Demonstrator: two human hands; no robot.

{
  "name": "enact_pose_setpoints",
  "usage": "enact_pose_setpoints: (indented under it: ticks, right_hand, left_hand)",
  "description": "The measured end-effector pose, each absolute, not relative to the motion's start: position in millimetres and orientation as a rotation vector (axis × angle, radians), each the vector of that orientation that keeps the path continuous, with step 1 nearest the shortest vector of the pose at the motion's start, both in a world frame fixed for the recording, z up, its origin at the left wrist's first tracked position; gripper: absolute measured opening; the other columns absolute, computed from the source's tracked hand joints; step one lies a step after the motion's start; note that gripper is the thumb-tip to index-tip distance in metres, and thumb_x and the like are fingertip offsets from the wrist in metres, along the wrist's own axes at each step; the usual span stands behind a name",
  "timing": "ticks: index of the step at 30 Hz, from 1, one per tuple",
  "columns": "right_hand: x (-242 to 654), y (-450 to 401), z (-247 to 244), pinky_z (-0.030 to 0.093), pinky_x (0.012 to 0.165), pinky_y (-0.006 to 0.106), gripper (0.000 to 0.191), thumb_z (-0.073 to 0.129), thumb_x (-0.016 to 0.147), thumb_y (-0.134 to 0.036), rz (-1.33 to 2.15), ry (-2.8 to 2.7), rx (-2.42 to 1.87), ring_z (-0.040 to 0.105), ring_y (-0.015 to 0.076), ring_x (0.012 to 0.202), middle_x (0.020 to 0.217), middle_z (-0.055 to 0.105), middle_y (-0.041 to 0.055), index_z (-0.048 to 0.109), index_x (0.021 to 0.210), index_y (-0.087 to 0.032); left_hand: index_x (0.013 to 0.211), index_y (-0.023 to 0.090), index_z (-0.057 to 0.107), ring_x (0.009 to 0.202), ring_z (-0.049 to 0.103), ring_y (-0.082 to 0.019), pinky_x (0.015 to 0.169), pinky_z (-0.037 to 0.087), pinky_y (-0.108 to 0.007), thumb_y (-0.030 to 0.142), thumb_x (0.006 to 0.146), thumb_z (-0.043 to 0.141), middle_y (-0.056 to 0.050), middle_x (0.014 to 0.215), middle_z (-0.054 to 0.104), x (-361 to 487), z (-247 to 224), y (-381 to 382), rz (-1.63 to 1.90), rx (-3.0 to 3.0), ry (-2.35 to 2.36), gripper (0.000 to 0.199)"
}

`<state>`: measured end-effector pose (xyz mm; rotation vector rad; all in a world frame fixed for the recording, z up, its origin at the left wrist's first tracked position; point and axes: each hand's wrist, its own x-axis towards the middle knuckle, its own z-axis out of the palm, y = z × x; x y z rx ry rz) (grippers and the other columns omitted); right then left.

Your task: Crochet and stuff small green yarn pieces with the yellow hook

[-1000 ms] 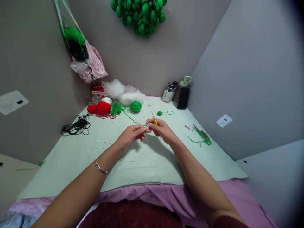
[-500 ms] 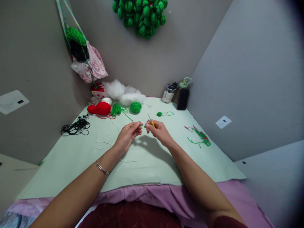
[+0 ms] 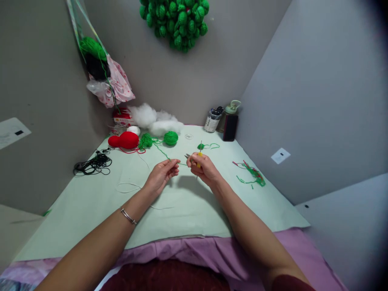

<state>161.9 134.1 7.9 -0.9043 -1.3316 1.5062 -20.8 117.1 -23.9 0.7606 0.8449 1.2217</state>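
Note:
My left hand (image 3: 163, 173) pinches a strand of green yarn (image 3: 163, 153) between thumb and fingertips. The strand runs back toward the green yarn ball (image 3: 171, 138), and a short end stretches right toward my other hand. Closed around a yellow-handled crochet hook (image 3: 199, 154) is my right hand (image 3: 204, 169); the hook's thin metal ends stick out above and below the fist. Pointed metal blades of small snips (image 3: 186, 156) poke out on its left side, their grip hidden by the fingers. Just behind the right hand lies a small green crocheted piece (image 3: 201, 146) with a yarn tail.
Red yarn (image 3: 129, 140), loose green yarn (image 3: 146, 141) and white stuffing (image 3: 154, 120) lie at the back left. A black cord bundle (image 3: 95, 163) is at left, yarn scraps (image 3: 254, 174) at right. A pen cup (image 3: 211, 122), bottle (image 3: 233, 107) and phone (image 3: 230, 127) stand at the back.
My right hand has moved slightly right, away from the left. The crochet hook has turned more upright, and the snips' blades now point left toward the yarn.

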Motion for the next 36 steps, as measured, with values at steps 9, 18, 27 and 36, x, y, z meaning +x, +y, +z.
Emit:
enact_pose_setpoints:
  ticks: [9, 18, 27, 36]
  right_hand:
    - [160.2, 137.4, 0.5, 0.013, 0.044, 0.024, 0.038, 0.089, 0.064, -0.046, 1.645, -1.363, -1.036, 0.023, 0.0028, 0.045, 0.059, 0.054, -0.0068, 0.067, 0.075, -0.016]
    - [155.4, 135.5, -5.5, 0.015, 0.046, 0.024, 0.031, 0.087, 0.063, -0.039, 1.672, -1.468, -1.057, 0.030, 0.0035, 0.046, 0.066, 0.065, -0.0052, 0.068, 0.075, -0.018]
    - [157.4, 134.3, 1.7, 0.014, 0.047, 0.025, 0.031, 0.083, 0.067, -0.041, 1.620, -1.371, -1.043, 0.022, 0.0046, 0.047, 0.054, 0.048, -0.0092, 0.063, 0.074, -0.019]
    - [155.0, 136.2, -1.3, 0.014, 0.046, 0.026, 0.032, 0.083, 0.064, -0.041, 1.515, -1.289, -1.071, 0.025, 0.0031, 0.046, 0.069, 0.065, -0.0037, 0.063, 0.077, -0.019]
  left_hand:
    - [0.087, 0.016, 0.079, 0.061, 0.054, -0.009, 0.059, 0.044, -0.022, 0.048, 0.070, 0.088, -0.001, 0.077, 0.070, -19.3, -21.7, 114.2, 1.325, 0.977, 0.936, 0.037]
    - [0.093, 0.016, 0.078, 0.060, 0.052, -0.011, 0.059, 0.043, -0.025, 0.048, 0.080, 0.078, -0.001, 0.075, 0.069, -17.4, -21.8, 111.6, 1.289, 1.175, 0.969, 0.034]
    - [0.079, 0.017, 0.070, 0.065, 0.059, -0.014, 0.065, 0.052, -0.028, 0.047, 0.077, 0.079, 0.000, 0.074, 0.067, -19.4, -27.4, 116.0, 1.219, 1.246, 1.000, 0.031]
    - [0.077, 0.018, 0.067, 0.073, 0.066, -0.015, 0.074, 0.057, -0.030, 0.048, 0.078, 0.077, 0.001, 0.075, 0.065, -16.8, -26.5, 113.0, 1.220, 1.230, 0.973, 0.032]
